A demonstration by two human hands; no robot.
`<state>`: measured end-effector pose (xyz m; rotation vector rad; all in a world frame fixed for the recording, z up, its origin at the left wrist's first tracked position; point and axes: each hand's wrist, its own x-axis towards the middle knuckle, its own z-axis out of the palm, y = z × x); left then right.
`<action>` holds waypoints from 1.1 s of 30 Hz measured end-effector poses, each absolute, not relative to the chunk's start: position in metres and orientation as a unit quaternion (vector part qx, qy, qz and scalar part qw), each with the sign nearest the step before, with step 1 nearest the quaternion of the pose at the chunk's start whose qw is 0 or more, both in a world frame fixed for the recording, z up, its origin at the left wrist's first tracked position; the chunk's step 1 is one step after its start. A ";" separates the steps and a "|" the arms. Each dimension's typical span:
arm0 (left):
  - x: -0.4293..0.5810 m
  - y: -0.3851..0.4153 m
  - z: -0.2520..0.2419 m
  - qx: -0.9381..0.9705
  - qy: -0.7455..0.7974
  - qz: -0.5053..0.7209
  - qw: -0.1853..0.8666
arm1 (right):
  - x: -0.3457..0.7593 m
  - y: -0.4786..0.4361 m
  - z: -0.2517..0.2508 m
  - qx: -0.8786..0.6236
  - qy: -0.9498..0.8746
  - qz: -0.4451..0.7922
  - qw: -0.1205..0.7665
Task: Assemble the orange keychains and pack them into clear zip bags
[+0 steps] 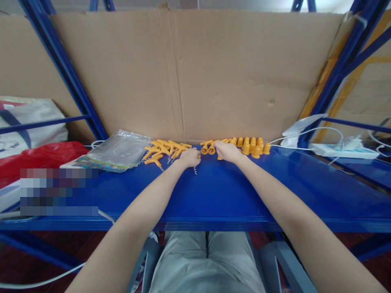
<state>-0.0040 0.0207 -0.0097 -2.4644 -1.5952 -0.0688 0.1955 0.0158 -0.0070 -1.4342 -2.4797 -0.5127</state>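
Note:
My left hand [191, 157] is closed on an orange corkscrew, whose metal spiral [196, 171] points down below the fingers. Left of it lies a loose pile of orange T-shaped corkscrews [166, 147] with bare spirals. My right hand [226, 151] has its fingers bent together among orange bell-shaped pieces; what they grip is hidden. Between the hands, orange cups [204, 151] lie on their sides with their round openings toward me. Right of my right hand, several orange bell-shaped cups [253, 145] stand upright in rows.
The blue shelf [214, 195] is backed by a tall cardboard sheet [229, 73]. A clear plastic bag [119, 148] and a red bag [45, 158] lie at left. A white power strip [343, 150] with cables is at right, near a blue upright [326, 93].

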 end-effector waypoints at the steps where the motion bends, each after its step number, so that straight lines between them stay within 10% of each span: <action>1: -0.004 0.021 -0.010 -0.835 -0.541 -0.023 0.103 | 0.195 0.015 -0.006 -0.499 -0.842 -0.170 0.118; 33: -0.005 0.019 -0.006 -0.795 -0.599 -0.048 0.080 | 0.216 -0.013 0.013 -0.568 -0.807 -0.114 0.112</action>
